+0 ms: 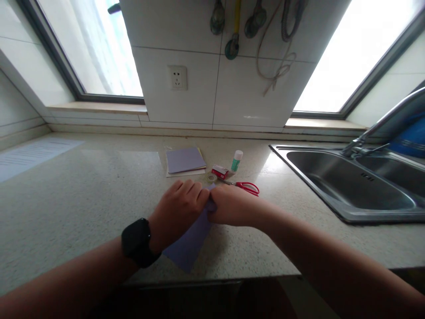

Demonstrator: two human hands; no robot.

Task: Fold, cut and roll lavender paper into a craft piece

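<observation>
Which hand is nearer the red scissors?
Right. The right hand lies just below and left of the red scissors, almost touching; the left hand sits further left on the purple paper.

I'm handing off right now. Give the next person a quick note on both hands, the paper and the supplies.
Left hand, with a black watch on the wrist, presses flat on the purple sheet.
Right hand pinches the sheet's upper edge.
The sheet lies on the counter and looks partly folded; any crease is hidden under the hands.
Behind: paper stack, tape roll, red box, glue bottle, red scissors, all untouched.
</observation>
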